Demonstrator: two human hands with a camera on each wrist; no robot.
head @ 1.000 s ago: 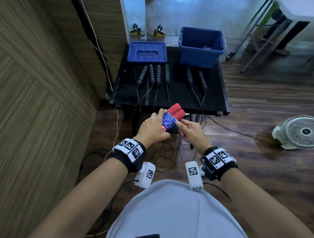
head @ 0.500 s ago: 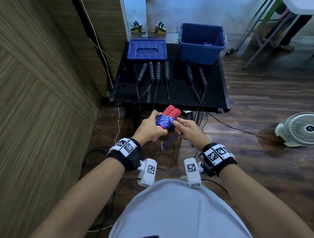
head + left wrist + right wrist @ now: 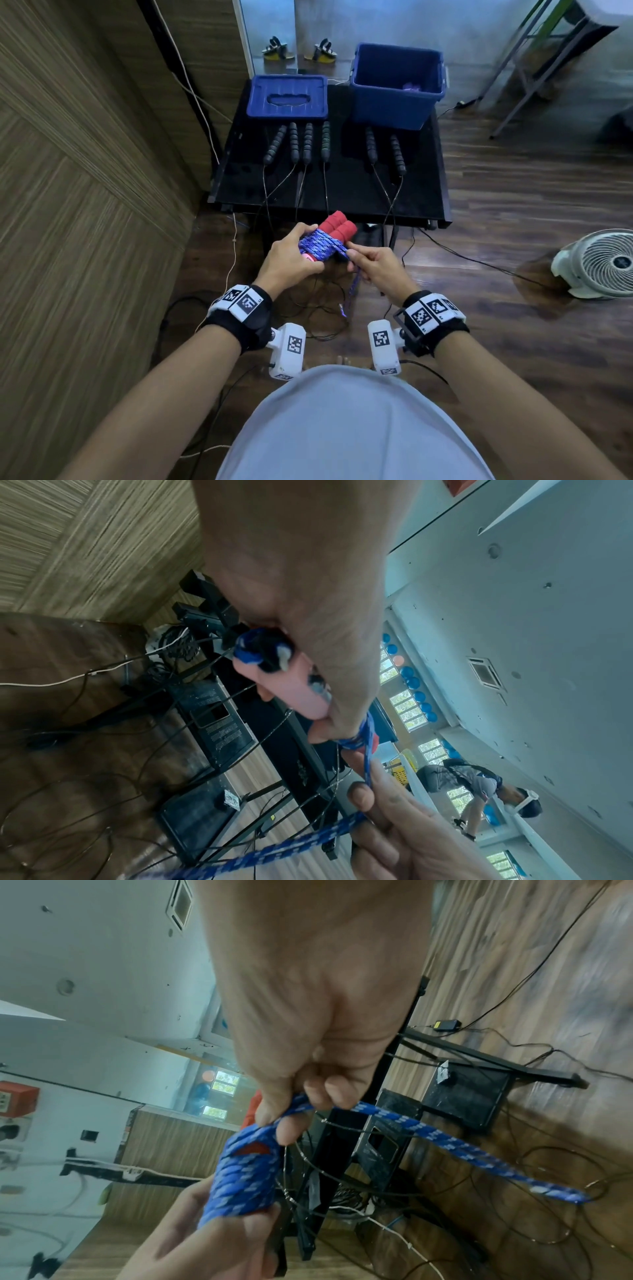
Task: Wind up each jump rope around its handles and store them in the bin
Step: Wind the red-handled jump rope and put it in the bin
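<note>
My left hand grips the two red handles of a jump rope, held side by side in front of the black table. Blue braided rope is wound around them; in the right wrist view the coil sits under my left fingers. My right hand pinches the loose rope end beside the coil, and the short tail hangs down. The left wrist view shows the pink handle butt in my palm. The open blue bin stands at the table's back right.
Three black-handled ropes lie on the black table, their cords hanging over its front edge. The blue bin lid lies at back left. A wood wall is on the left, a white fan on the right floor, and cables under the table.
The hanging blue tail has grown shorter as more rope went onto the handles. My right hand has shifted to the right of the coil, pulling the rope end sideways.
</note>
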